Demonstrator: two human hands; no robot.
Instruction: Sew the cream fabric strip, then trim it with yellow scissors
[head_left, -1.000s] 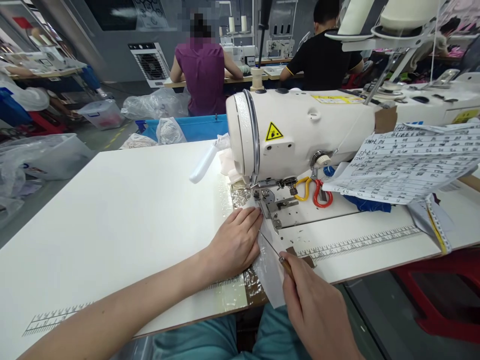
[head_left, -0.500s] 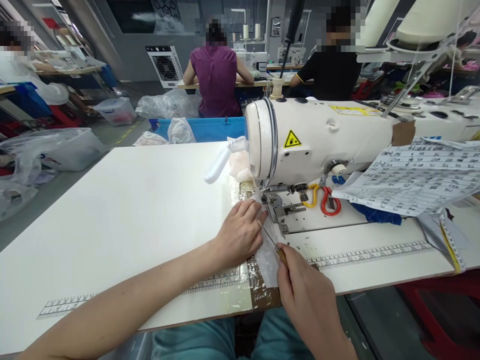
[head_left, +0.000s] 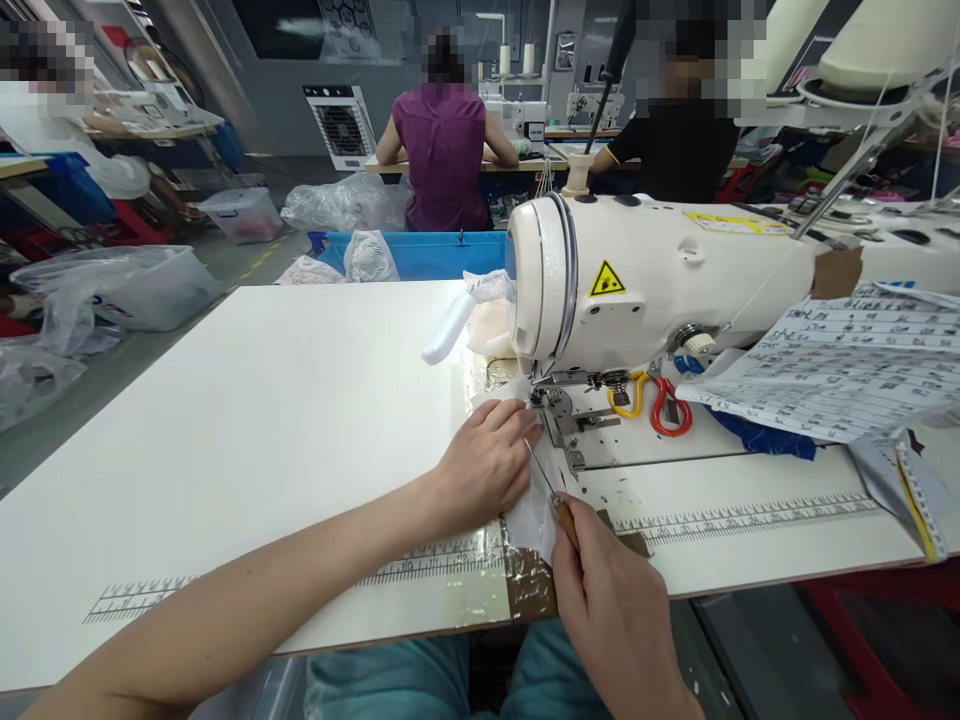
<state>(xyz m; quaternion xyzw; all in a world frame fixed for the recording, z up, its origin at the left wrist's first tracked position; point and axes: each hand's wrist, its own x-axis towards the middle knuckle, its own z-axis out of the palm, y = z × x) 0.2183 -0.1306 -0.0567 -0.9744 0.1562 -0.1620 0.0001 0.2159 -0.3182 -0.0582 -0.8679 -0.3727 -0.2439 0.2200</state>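
A piece of thin white fabric (head_left: 531, 520) lies under the head of the white sewing machine (head_left: 637, 270), running back to the presser foot (head_left: 541, 397). My left hand (head_left: 487, 460) rests on it just in front of the foot, fingers bent and pressed together on the cloth. An awl (head_left: 565, 520) with a wooden handle is gripped in my right hand (head_left: 619, 590). Its thin metal tip points at the fabric beside my left fingers. Whether the tip touches the cloth I cannot tell.
Red-handled scissors (head_left: 670, 408) and a yellow handle (head_left: 628, 397) lie behind the foot plate. Handwritten paper sheets (head_left: 840, 360) hang over the right side. A printed ruler (head_left: 750, 515) runs along the white table (head_left: 300, 420). Co-workers sit at machines beyond, one in a purple top (head_left: 442, 150).
The camera view has shifted, so the machine appears farther right. The fabric's near end has slid a little toward the machine, and more shows left of the foot. Both hands keep their hold.
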